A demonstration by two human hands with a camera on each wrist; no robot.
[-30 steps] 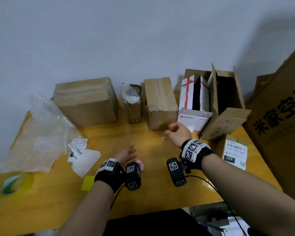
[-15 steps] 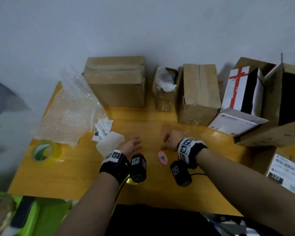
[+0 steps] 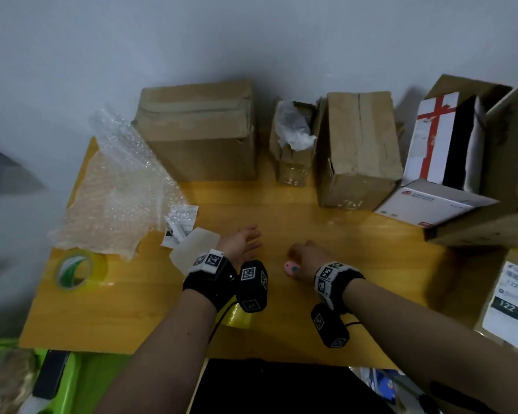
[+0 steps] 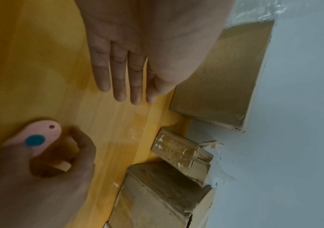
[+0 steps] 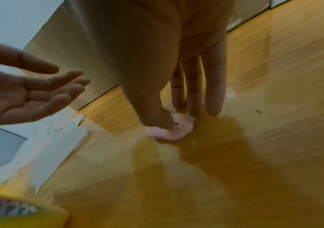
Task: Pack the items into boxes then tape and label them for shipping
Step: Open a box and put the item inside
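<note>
A small pink oval tool [image 3: 290,268] with a teal dot lies on the yellow wooden table [image 3: 371,264]. My right hand [image 3: 307,256] is over it, and thumb and forefinger pinch the pink tool [image 5: 178,131] against the table, the other fingers pointing down. The left wrist view shows the same pink tool [image 4: 40,131] under my right hand's [image 4: 55,169] curled fingers. My left hand [image 3: 243,240] hovers just to the left, palm up, fingers straight, holding nothing. Closed cardboard boxes [image 3: 198,130] [image 3: 356,144] stand along the wall.
A small box stuffed with plastic [image 3: 293,144] stands between the closed ones. A white box with red tape [image 3: 437,138], an open carton [image 3: 506,150] and a labelled parcel [image 3: 509,300] fill the right. Bubble wrap [image 3: 117,186], paper sheets [image 3: 192,246] and tape rolls [image 3: 81,270] [image 3: 237,318] lie left.
My right hand came back from the white box at the rear, down to the pink tool, and now pinches it. The left hand stayed in place, open. The view swung left.
</note>
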